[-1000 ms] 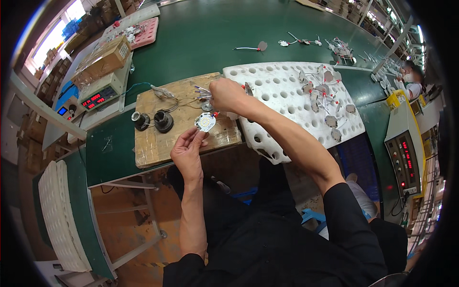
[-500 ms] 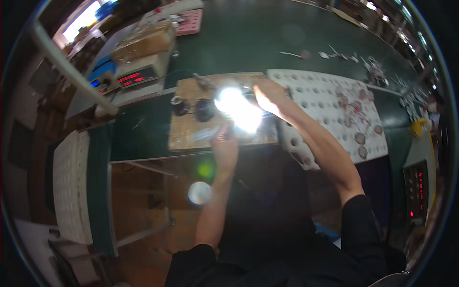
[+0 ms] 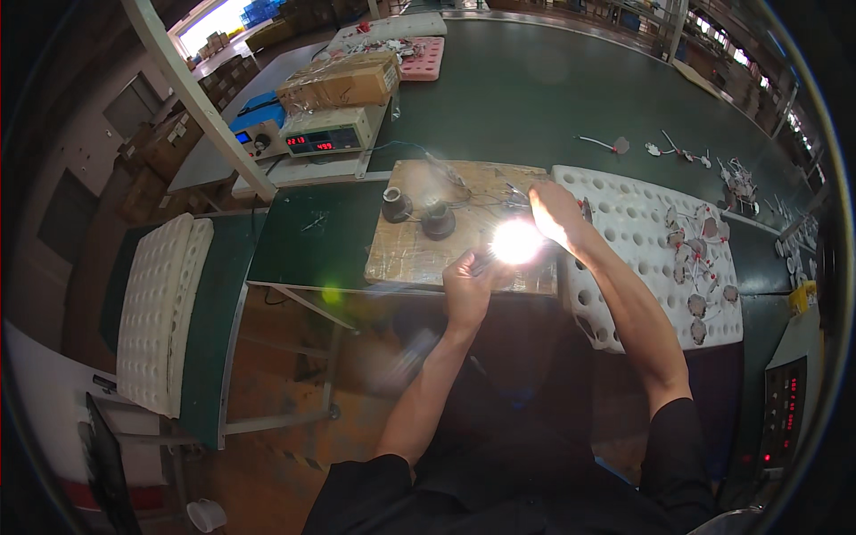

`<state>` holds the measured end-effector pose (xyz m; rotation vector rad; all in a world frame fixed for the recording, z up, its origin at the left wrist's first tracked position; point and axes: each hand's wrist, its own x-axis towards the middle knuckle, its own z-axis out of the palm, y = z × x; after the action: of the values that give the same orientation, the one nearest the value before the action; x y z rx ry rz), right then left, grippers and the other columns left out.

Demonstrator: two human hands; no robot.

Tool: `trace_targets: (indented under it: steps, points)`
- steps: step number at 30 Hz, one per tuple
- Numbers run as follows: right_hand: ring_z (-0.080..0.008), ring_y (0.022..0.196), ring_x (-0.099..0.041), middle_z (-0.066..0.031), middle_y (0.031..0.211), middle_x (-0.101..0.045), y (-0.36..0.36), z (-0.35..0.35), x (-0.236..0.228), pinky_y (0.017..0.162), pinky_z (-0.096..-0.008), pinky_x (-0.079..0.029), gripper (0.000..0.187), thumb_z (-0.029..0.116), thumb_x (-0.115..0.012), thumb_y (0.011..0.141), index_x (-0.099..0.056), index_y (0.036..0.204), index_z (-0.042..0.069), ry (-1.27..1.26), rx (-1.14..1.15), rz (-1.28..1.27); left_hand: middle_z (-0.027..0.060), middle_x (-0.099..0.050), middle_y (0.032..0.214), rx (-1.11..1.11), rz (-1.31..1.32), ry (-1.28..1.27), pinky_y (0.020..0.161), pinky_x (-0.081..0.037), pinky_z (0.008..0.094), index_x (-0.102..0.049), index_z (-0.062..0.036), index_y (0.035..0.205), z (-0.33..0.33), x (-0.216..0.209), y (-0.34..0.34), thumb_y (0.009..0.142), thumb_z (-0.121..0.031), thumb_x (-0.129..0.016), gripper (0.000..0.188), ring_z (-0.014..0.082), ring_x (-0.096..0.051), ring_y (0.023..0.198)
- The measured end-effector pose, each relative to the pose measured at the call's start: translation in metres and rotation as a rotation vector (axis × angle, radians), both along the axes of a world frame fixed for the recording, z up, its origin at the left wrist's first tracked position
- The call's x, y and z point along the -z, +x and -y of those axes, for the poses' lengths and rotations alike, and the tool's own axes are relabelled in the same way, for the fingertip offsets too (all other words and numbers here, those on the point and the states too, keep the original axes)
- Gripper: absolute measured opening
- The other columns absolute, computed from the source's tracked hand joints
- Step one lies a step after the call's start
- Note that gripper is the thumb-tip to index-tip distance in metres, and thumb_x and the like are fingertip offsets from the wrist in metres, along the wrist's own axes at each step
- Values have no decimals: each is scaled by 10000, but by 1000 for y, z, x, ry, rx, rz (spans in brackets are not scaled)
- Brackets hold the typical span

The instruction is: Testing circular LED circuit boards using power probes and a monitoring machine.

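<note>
Here, left hand point(image 3: 468, 287) grasps a glaring white lamp point(image 3: 517, 242); right hand point(image 3: 555, 212), I cannot tell; beige boxy meter point(image 3: 328, 134) shows red digits point(image 3: 324, 145).

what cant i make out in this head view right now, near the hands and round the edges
Lit piece, head view: face washed out by its own glare.
Left hand, head view: exact fingertip contact lost in that glare.
Right hand, head view: what its fingertips touch is too small, partly covered by the hand.
Far-right instrument, head view: readout too small and blurred.
Black clothing, head view: cut off by the lower edge.
</note>
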<state>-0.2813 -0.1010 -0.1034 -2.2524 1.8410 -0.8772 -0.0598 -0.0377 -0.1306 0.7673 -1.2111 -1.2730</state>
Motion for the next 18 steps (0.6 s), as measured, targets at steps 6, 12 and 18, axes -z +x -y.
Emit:
trace_targets:
  steps: [6, 12, 18]
  points:
    - [-433, 738, -661, -278, 791, -649, 27, -15, -48, 640, -459, -544, 123, 2, -536, 774, -640, 761, -62, 130, 115, -388, 26, -696, 886, 89, -126, 110, 695, -516, 223, -678, 36, 1017, -2, -6, -1, 873, -22, -680, 156, 65, -626, 775]
    - [-446, 799, -654, -286, 837, -645, 29, -11, -47, 672, -475, -536, 119, -14, -528, 767, -632, 778, -72, 197, 147, -350, 40, -703, 912, 80, -131, 121, 723, -523, 227, -674, 44, 1031, -2, -8, 1, 878, -4, -667, 161, 77, -640, 803]
    - [-444, 812, -651, -279, 831, -646, 30, -13, -45, 669, -483, -528, 114, 1, -547, 762, -638, 778, -65, 156, 166, -286, 40, -702, 920, 101, -140, 102, 738, -524, 229, -671, 44, 1033, -2, -4, 3, 871, 17, -666, 164, 76, -641, 827]
